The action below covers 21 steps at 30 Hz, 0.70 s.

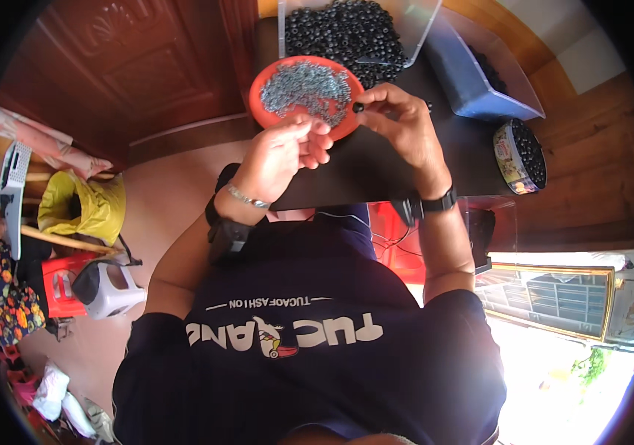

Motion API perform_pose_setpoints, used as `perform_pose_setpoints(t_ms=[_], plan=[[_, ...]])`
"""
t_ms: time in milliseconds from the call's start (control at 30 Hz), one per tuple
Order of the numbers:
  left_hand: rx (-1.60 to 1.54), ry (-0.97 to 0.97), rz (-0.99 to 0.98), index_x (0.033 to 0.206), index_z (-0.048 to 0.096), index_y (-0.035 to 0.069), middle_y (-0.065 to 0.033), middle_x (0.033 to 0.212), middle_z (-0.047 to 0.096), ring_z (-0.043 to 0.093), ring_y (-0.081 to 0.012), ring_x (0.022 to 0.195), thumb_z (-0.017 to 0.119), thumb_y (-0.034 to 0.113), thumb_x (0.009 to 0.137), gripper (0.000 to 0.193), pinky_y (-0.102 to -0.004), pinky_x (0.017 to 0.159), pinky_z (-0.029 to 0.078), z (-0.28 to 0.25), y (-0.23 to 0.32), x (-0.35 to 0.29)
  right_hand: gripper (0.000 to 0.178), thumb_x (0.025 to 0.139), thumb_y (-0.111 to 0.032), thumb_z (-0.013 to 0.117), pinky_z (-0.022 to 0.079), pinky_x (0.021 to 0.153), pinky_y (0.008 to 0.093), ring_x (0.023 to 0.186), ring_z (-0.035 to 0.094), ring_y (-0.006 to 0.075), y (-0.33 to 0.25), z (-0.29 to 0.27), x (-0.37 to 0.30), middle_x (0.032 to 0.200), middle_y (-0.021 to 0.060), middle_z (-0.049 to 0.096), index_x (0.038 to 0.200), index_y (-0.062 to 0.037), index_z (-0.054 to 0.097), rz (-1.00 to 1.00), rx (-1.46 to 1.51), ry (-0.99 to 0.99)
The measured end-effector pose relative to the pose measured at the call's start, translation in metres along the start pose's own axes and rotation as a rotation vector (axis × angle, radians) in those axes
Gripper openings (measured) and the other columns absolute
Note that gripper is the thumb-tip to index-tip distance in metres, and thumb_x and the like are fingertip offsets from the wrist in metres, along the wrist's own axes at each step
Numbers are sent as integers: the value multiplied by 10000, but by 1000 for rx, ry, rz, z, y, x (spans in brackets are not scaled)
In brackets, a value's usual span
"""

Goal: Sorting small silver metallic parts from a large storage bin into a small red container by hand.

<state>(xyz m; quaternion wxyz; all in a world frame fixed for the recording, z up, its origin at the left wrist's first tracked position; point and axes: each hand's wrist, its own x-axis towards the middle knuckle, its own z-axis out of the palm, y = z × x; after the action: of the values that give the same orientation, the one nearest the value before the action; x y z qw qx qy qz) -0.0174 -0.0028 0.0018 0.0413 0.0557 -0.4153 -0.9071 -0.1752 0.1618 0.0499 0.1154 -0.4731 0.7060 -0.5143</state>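
Between the thumb and forefinger of my right hand (403,122) is a small round black piece (358,107), held just off the right rim of a red bowl (255,104). My left hand (281,154) is at the bowl's near edge, palm partly up. Its fingers are curled in, with the thumb close to the forefinger; anything between them is too small to make out. Many small silvery metal pieces (298,83) lie in the bowl, thinner toward its near right side. Behind the bowl, a clear plastic bin holds a heap of round black pieces (343,33).
The dark tabletop (435,156) carries a bluish bin (472,93) and a round tub (508,157) of black pieces at the right. Some black pieces lie loose beside the clear bin. On the floor at left are a yellow bag (102,208) and a grey stool (113,289).
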Motion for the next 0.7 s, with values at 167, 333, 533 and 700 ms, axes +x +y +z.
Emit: perform_pose_setpoints(t_ms=[167, 333, 533, 700], plan=[[-3, -39, -2, 1036, 587, 26, -67, 895, 631, 619, -168, 775, 488, 256, 931, 271, -259, 695, 468, 9, -8, 4, 254, 702, 26, 759, 491, 781, 267, 882, 597, 124, -14, 41, -19, 938, 31, 639, 921, -51, 656, -180, 110, 91], [41, -37, 51, 1053, 576, 31, -63, 898, 620, 616, -168, 780, 474, 210, 945, 232, -260, 690, 468, 2, -12, 0, 254, 697, 22, 761, 492, 777, 269, 866, 593, 123, -13, 60, -26, 932, 32, 626, 917, -50, 655, -184, 99, 135], [62, -87, 77, 1139, 543, 35, -69, 982, 605, 580, -159, 825, 425, 210, 971, 269, -284, 743, 450, -7, -15, -4, 301, 697, 8, 765, 490, 780, 263, 860, 591, 129, -12, 65, -29, 941, 38, 624, 977, -48, 669, -145, 152, 118], [67, -55, 78, 1016, 562, 40, -47, 890, 609, 605, -146, 776, 471, 199, 950, 195, -245, 686, 458, -3, -12, -5, 296, 708, 34, 746, 493, 800, 271, 887, 598, 132, -5, 68, -28, 960, 35, 622, 982, -46, 670, -183, 140, 110]])
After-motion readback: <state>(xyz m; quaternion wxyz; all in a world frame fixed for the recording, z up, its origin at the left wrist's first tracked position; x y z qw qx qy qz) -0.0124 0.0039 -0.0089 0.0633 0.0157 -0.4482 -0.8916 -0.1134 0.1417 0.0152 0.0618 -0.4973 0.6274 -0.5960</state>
